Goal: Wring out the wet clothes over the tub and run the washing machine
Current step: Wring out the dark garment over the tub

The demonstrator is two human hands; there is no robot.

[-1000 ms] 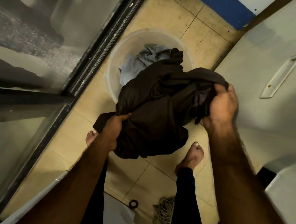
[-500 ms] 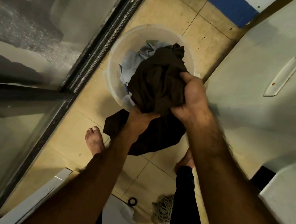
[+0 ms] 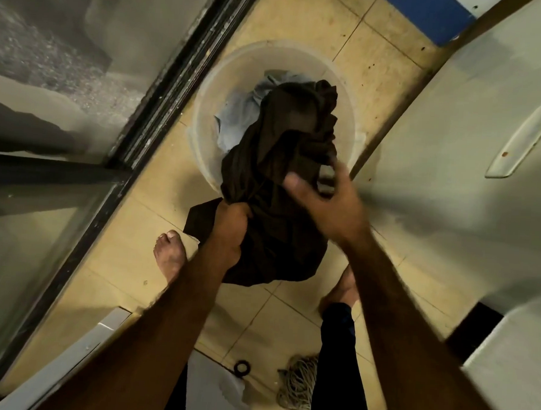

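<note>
Dark brown cloth (image 3: 279, 186), soft and heavily creased, hangs in a bunched mass above the near rim of a round, translucent plastic tub (image 3: 205, 113) that stands on the tiled floor (image 3: 303, 28). Its upper folds reach over the tub's inside, where a pale blue garment (image 3: 236, 115) lies crumpled against the far-left wall; its lower part sags beyond the near rim, with one flat corner sticking out to the left.

The left hand (image 3: 230, 231) is closed tight in a fist around a gathered neck of the cloth at its lower left side. The right hand (image 3: 325, 201) is blurred, its fingers spread and loosely curled at the cloth's right side; the thumb lies against the fabric, but whether the fingers actually grip it cannot be told.

Beige square tiles with dark grout lines cover the floor. A bare foot (image 3: 169, 256) stands just left of the hanging cloth. Toward the floor's near edge lie a small black ring (image 3: 242, 367) and a coil of grey cord (image 3: 297, 385). A pale smooth panel with a recessed oblong handle (image 3: 530, 133) runs along the floor's right edge.
</note>
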